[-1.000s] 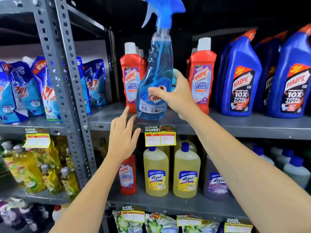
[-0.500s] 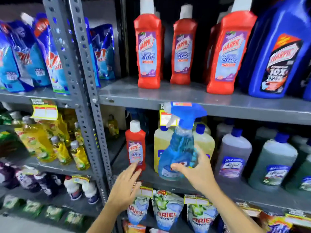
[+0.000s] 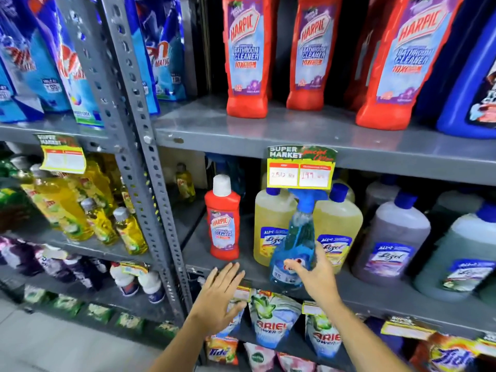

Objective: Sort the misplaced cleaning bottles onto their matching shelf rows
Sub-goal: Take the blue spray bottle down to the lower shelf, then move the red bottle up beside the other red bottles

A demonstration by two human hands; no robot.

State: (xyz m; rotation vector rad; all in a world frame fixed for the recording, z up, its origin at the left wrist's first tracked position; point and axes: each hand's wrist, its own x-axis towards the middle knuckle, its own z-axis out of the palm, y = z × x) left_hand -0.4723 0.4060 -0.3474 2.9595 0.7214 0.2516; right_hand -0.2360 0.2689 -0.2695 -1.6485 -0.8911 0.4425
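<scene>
A blue spray bottle (image 3: 296, 242) with a blue trigger head stands at the front edge of the middle shelf (image 3: 375, 294), in front of two yellow Lizol bottles (image 3: 271, 226). My right hand (image 3: 316, 275) holds it around the lower body. A small red Harpic bottle (image 3: 224, 224) with a white cap stands alone on the same shelf, left of the yellow ones. My left hand (image 3: 218, 299) hovers flat and empty just below and in front of that red bottle. A row of larger red Harpic bottles (image 3: 247, 55) stands on the upper shelf (image 3: 214, 130).
A perforated grey upright (image 3: 134, 146) divides the shelving. Blue detergent pouches (image 3: 40, 63) fill the upper left, yellow dish-liquid bottles (image 3: 67, 205) the left middle. Purple and green Lizol bottles (image 3: 394, 242) stand to the right. Ariel pouches (image 3: 271, 320) hang below. A price tag (image 3: 300, 167) hangs above the sprayer.
My right hand has brought the spray bottle down from the upper shelf to the middle shelf's front edge. My left hand dropped from the upper shelf edge to below the small red bottle.
</scene>
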